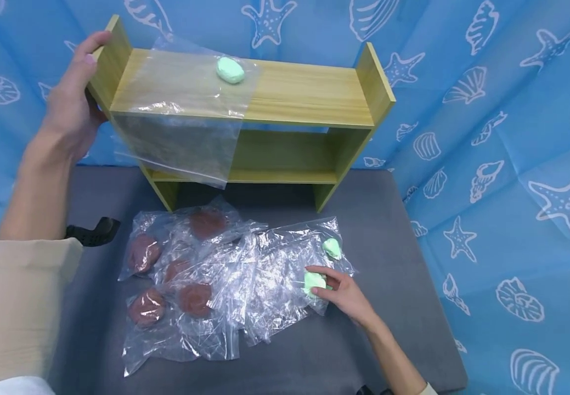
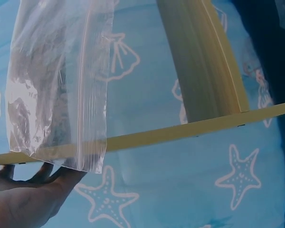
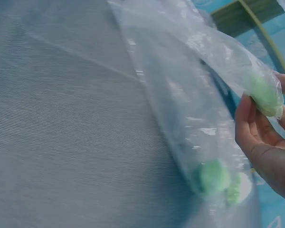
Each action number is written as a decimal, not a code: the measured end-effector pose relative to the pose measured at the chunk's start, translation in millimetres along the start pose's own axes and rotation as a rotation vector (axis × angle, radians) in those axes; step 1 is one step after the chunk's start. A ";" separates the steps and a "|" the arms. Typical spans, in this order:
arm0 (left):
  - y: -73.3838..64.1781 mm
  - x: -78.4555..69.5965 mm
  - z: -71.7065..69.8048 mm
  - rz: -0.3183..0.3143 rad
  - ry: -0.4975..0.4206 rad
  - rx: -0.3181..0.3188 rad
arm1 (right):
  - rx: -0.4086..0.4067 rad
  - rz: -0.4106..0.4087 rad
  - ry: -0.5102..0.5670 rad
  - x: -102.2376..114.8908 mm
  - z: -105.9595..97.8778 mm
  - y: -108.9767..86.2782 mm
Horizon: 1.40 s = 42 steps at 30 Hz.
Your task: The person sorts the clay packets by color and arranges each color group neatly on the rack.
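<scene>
In the head view, the grip of the right hand (image 1: 344, 295) is clamped on a bagged green lump (image 1: 313, 282), which lies between thumb and fingers toward the right end of the bags (image 1: 270, 280) on the table (image 1: 378, 252), below the wooden shelf (image 1: 309, 93). The left hand (image 1: 72, 101), well apart, grips the shelf's left side. The left wrist view hides its fingertips. In the right wrist view, plastic and blur obscure the lump's long axis.

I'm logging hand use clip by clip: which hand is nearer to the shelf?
Left. The left hand grips the left side of the shelf; the right hand is apart from it, lower in front, holding a bagged green lump.
</scene>
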<state>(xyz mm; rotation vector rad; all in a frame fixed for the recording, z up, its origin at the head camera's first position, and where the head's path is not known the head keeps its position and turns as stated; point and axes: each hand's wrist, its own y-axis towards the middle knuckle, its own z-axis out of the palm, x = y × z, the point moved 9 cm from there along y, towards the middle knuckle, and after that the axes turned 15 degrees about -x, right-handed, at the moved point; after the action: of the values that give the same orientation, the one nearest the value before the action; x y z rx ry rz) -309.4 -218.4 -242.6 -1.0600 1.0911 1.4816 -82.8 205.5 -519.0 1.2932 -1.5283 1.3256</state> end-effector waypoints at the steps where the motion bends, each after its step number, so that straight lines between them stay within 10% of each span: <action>1: -0.2 -1.1 -1.5 0.004 -0.002 -0.004 | 0.007 0.004 0.011 4.8 -1.7 2.0; 25: -6.4 0.4 -3.8 0.004 0.029 0.019 | 0.081 -0.289 0.102 155.1 -36.5 11.8; 42: -4.1 -3.9 2.1 0.021 0.076 0.009 | 0.309 -0.572 0.276 288.4 -32.9 -6.9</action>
<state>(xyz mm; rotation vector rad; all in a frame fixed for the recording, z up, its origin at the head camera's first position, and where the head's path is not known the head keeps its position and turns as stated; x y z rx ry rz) -305.0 -216.6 -238.8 -1.1087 1.1647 1.4618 -146.4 173.3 -237.6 1.5138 -0.7034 1.3107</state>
